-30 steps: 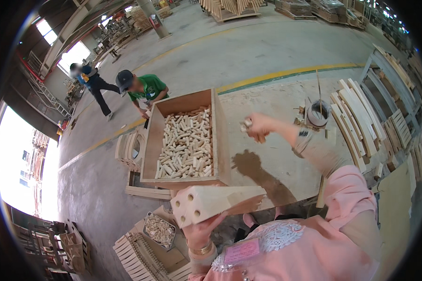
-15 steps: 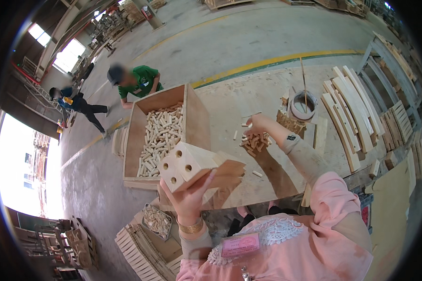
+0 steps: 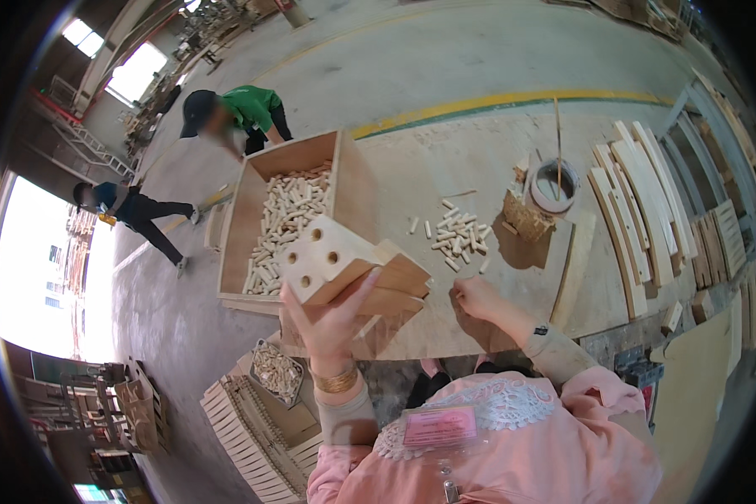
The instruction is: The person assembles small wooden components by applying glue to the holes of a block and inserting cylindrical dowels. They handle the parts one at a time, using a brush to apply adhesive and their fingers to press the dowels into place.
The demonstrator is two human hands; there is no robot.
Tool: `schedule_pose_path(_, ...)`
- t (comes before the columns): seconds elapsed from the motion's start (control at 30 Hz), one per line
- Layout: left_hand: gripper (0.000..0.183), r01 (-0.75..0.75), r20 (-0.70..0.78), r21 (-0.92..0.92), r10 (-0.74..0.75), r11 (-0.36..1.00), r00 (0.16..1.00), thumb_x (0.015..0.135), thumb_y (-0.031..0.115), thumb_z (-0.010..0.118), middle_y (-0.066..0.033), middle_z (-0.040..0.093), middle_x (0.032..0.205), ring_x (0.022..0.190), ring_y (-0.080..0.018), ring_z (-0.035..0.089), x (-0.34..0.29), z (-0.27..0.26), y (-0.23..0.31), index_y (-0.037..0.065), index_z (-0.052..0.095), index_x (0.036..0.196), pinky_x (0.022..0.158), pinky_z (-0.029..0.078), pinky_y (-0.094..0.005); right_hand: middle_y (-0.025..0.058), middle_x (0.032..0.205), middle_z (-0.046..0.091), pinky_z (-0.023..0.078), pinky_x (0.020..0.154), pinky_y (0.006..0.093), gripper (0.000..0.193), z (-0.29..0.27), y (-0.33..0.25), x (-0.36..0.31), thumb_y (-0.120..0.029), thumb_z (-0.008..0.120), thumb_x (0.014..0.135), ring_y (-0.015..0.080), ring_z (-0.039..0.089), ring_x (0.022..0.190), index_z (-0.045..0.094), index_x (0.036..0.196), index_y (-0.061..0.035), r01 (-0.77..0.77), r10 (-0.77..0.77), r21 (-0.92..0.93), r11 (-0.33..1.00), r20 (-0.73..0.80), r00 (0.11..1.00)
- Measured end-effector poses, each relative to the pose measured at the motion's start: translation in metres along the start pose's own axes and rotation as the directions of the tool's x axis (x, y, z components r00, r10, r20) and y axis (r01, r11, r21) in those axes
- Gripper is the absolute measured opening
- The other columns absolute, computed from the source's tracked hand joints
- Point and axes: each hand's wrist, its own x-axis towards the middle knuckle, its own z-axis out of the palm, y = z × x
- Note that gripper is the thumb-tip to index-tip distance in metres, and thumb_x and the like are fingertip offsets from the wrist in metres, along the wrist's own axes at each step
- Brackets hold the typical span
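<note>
My left hand (image 3: 332, 323) grips wooden blocks (image 3: 349, 262) held tilted above the table, at the near right corner of a large wooden box (image 3: 353, 189). Drilled round holes show in their pale end faces. My right hand (image 3: 477, 298) is closed just above the table; whatever is in its fingers is hidden. Beyond it lies a loose pile of short wooden dowels (image 3: 458, 235). Many more dowels (image 3: 298, 206) fill the box.
At the right a round tub (image 3: 554, 186) holds a thin stick, near a brown ragged block (image 3: 527, 217). Curved wooden strips (image 3: 634, 210) are stacked farther right. Below the table's left edge sits a tray of dowels (image 3: 277, 371). Beyond the box, a person in green (image 3: 248, 109) bends over.
My right hand has drawn back from the dowel pile toward me and closed. The blocks in my left hand have shifted slightly. The person in green leans lower; another person behind has moved.
</note>
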Motion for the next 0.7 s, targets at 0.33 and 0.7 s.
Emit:
schedule_pose_path(0.33, 0.059, -0.087, 0.148, -0.167, 0.112, 0.982, 0.983, 0.062, -0.002, 0.078, -0.0092, 0.056, 0.106, 0.094, -0.0162, 0.058, -0.002, 0.014, 0.014, 0.001, 0.043, 0.109, 0.076, 0.051, -0.0306, -0.0005, 0.072, 0.060, 0.037, 0.048, 0.0167, 0.012, -0.238, -0.201, 0.009, -0.008, 0.063, 0.080, 0.0017, 0.048, 0.058, 0.063, 0.090, -0.0007, 0.325, -0.300, 0.598, 0.732, -0.145, 0.943)
schedule_pose_path(0.7, 0.049, 0.042, 0.336, -0.130, 0.004, 0.991, 0.942, 0.061, 0.004, 0.079, -0.0040, 0.059, 0.091, 0.083, -0.0100, 0.056, 0.010, 0.012, 0.027, 0.002, 0.052, 0.101, 0.074, 0.047, -0.0266, 0.0128, 0.069, 0.057, 0.044, 0.061, 0.0345, 0.009, -0.252, -0.280, 0.014, -0.008, 0.061, 0.075, 0.0282, 0.054, 0.064, 0.060, 0.077, 0.0003, 0.770, -0.769, -0.178, 0.613, 0.086, 0.633)
